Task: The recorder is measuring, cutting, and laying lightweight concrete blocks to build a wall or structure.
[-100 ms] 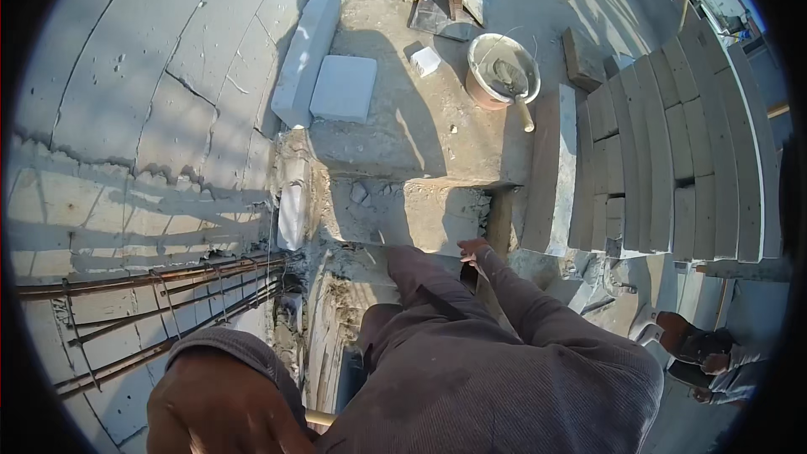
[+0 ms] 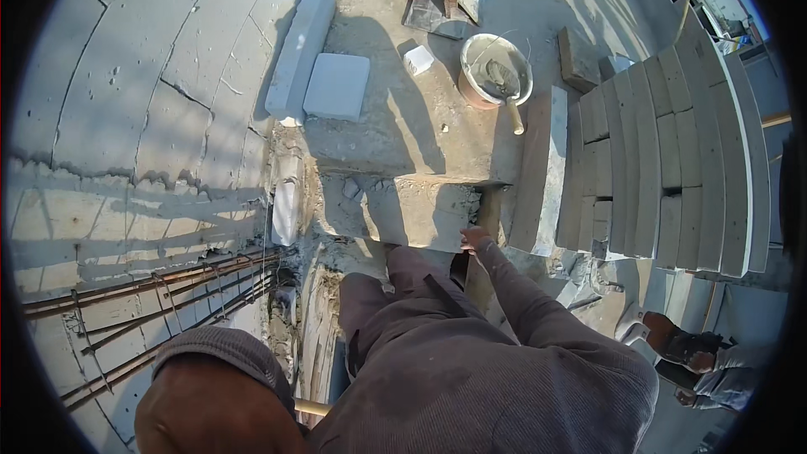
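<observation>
My left hand [image 2: 214, 408] is large at the lower left, its back toward me and its fingers hidden, so its grip does not show. A pale wooden rod [image 2: 312, 407] sticks out beside it; whether the hand touches it cannot be told. My right arm stretches ahead, and my right hand [image 2: 477, 240] is at the near edge of a rough concrete step [image 2: 420, 210]. Its small fingers look bent but apart, with nothing visible in them. Just below it is a dark gap. My bent legs [image 2: 408, 273] are close to the step.
Ahead stands a mortar bucket [image 2: 494, 76] with a handled tool [image 2: 514, 116] across its rim. Pale blocks [image 2: 336, 88] lie left of it. Stacked blocks [image 2: 664, 151] rise on the right. Rusty rebar [image 2: 168, 290] juts along the left wall. Another person's hand [image 2: 702, 361] shows lower right.
The view has shifted slightly. My left hand is a little lower, with its fingers now out of sight. The right hand is slightly higher, and its fingers look more bent.
</observation>
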Tool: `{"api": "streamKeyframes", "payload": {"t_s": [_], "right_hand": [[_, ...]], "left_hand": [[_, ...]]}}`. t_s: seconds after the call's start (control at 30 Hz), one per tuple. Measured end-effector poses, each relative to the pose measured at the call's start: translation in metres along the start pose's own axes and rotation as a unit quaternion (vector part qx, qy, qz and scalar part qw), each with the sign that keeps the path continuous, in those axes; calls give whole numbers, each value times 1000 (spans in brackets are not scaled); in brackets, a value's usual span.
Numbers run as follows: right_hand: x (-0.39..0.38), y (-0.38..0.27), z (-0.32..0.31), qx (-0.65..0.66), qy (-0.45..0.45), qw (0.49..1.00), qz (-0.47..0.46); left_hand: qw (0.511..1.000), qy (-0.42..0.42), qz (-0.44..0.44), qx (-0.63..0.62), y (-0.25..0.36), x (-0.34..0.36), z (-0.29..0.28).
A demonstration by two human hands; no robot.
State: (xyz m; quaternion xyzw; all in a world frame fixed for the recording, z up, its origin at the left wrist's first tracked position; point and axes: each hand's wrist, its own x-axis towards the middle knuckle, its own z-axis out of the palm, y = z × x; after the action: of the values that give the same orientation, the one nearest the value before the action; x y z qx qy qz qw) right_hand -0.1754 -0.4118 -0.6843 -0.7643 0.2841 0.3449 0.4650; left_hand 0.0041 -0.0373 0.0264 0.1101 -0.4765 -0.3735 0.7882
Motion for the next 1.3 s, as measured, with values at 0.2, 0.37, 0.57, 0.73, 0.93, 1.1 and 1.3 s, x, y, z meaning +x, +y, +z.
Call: {"api": "streamKeyframes", "payload": {"t_s": [0.2,0.37,0.57,0.73,0.93,1.1,1.3], "right_hand": [[-67,-56,-62,286,93,948,103],[-76,-84,-65,384,104,898,189],[-76,-111,-73,423,83,880,200],[-127,-168,-116,407,96,878,232],[-173,-219,-183,456,204,850,167],[-227,-221,-192,370,287,868,165],[-264,-153,-170,276,210,898,271]], "left_hand": [[993,-72,-69,-68,11,66,-43],[990,-41,-69,-120,-1,107,-93],[993,-83,-29,-77,-3,163,-170],[992,-24,-101,-76,37,237,-183],[986,-102,-81,-107,44,305,-173],[934,-245,-165,-201,7,325,-207],[848,237,-456,131,-105,153,-294]]}}
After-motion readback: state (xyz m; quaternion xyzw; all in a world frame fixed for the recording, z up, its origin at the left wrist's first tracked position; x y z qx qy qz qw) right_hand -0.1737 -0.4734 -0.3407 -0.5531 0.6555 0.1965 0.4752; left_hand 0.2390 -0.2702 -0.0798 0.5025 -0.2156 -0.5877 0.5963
